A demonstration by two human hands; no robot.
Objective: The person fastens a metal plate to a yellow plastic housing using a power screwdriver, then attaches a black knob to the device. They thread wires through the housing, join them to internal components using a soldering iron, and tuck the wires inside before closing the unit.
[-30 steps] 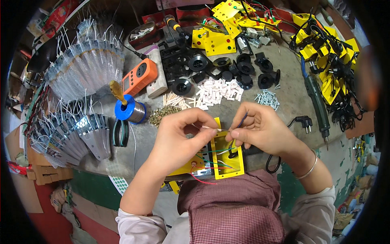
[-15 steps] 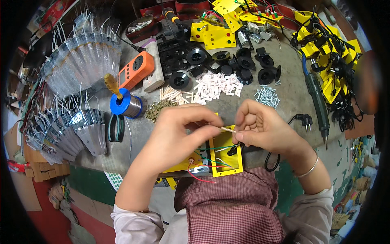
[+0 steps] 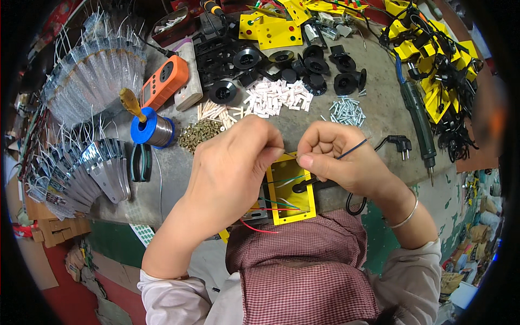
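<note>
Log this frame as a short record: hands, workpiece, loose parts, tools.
left_hand: left hand, fingertips together at a thin strand; exact grip too small to tell
right_hand: right hand, pinching, dark blue wire sticking out
workpiece: open yellow box at the near table edge, red wire beside it
loose_parts: white pieces, silver screws, brass-coloured pieces
tools_left: orange meter, blue spool
tools_right: dark green powered driver

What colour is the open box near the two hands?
The box is yellow; the head view shows it.
</note>
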